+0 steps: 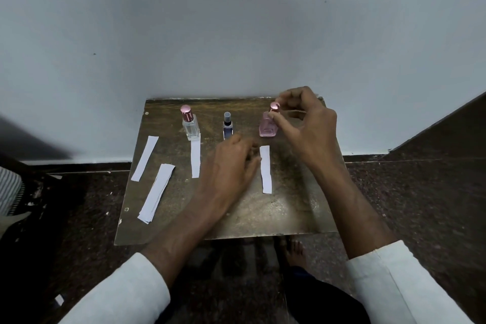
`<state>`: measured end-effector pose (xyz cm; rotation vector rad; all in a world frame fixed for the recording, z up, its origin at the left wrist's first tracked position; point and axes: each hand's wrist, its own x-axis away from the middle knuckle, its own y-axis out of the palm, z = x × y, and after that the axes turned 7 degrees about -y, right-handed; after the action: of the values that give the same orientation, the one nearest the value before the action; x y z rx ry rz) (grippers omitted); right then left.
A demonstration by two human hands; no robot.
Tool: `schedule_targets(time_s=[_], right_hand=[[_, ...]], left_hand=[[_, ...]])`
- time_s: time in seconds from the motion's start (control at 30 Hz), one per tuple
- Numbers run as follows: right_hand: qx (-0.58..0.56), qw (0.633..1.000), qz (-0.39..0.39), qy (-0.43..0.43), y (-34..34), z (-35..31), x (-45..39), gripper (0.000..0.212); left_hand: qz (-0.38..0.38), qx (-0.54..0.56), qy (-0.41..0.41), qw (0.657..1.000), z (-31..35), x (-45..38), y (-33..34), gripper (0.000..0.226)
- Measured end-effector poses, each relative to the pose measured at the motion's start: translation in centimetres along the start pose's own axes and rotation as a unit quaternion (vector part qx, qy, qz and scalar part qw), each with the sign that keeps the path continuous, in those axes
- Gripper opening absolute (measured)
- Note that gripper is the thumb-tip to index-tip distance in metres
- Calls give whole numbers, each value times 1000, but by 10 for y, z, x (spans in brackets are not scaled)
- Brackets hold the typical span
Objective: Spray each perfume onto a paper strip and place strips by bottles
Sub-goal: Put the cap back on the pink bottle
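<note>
The pink perfume bottle [267,127] is standing near the surface's [263,216] far right corner, the right hand [302,123] pinching its cap [274,106]. The left hand [231,163], fingers relaxed, is hiding the dark bottle's [227,126] base and lying beside a paper strip [266,169]. A clear bottle [190,123] is standing on another strip [195,158].

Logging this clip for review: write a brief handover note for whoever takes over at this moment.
Right hand: fingertips pinch the cap of the pink bottle.
Left hand: relaxed on the table, below the dark bottle.
Done: one strip lies by the clear bottle, another strip by the pink bottle.
Left: no strip visible by the dark bottle; spare strips wait on the left.
</note>
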<state>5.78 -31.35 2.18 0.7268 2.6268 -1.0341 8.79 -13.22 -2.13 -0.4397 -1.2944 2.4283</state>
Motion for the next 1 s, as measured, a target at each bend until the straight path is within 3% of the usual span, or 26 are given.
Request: schedule_targets(time_s=[0.13,0.33,0.73,1.0], right_hand=[[26,999,-37,14,-5,6,3,55],[64,991,-118,4,-3,6,10,54],[-2,999,-31,30,2,26,2,29],[-1,999,-35,19,3,50,4,27]], left_hand=[[-15,-39,7,999,-2,3,-3,38],[-36,-100,9,994,-2,3,6,48],[-28,-85,-21,996,0,-17,16,49],[-21,-100,-27,994,5,-25,22,48]])
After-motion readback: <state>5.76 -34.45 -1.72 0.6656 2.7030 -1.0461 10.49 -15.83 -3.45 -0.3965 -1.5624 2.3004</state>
